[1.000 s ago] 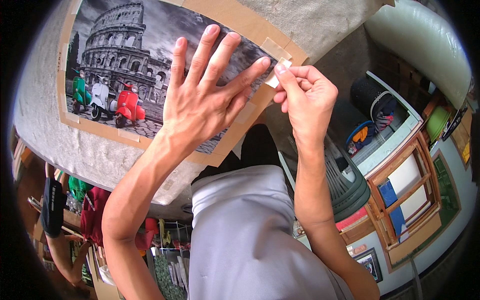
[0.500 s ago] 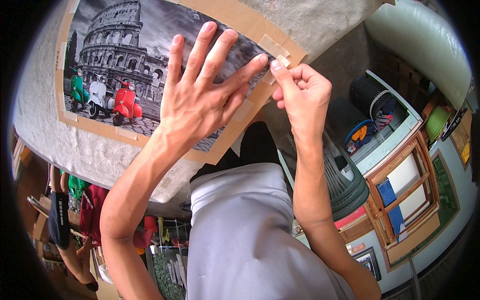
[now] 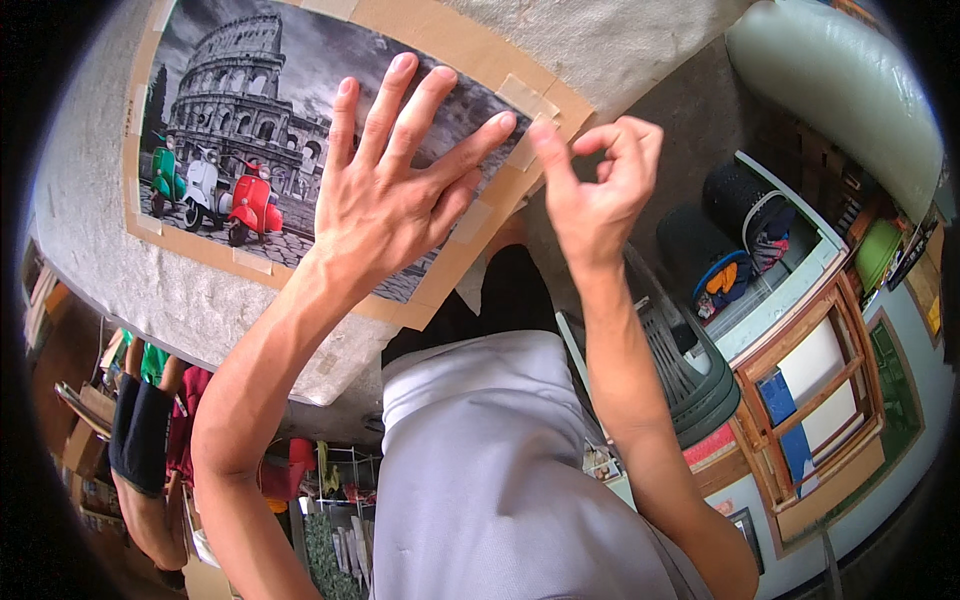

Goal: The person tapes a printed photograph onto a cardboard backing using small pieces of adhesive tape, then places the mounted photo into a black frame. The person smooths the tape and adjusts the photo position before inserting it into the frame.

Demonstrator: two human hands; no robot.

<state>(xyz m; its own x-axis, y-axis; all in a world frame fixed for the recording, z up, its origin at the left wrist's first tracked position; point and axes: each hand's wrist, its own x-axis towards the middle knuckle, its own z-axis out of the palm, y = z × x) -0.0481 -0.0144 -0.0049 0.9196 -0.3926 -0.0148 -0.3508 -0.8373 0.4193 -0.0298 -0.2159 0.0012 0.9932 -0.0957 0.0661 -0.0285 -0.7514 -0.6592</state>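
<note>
A black-and-white print [image 3: 225, 105] of an old arena, with a green, a white and a red scooter in it, lies on a brown cardboard sheet [image 3: 425, 300]. Strips of translucent tape [image 3: 528, 97] hold its edges. My left hand [image 3: 385, 195] rests spread across the print, palm down. At the right corner, my right hand [image 3: 600, 190] has its thumb stretched onto a taped edge of the cardboard. Its fingers are curled and stand apart from the thumb, with nothing seen between them.
Under the cardboard is a table with a pale grey cloth [image 3: 660, 40]. To the right are stacked dark green chairs [image 3: 705, 385], a black basket [image 3: 740, 195], a green basin [image 3: 876, 250] and a wooden window frame [image 3: 765, 430]. Another person's leg [image 3: 145, 520] shows at lower left.
My right thumb and fingers were pinched together at the cardboard's corner; they have come apart. The left hand stays spread on the print. The other person's legs have shifted.
</note>
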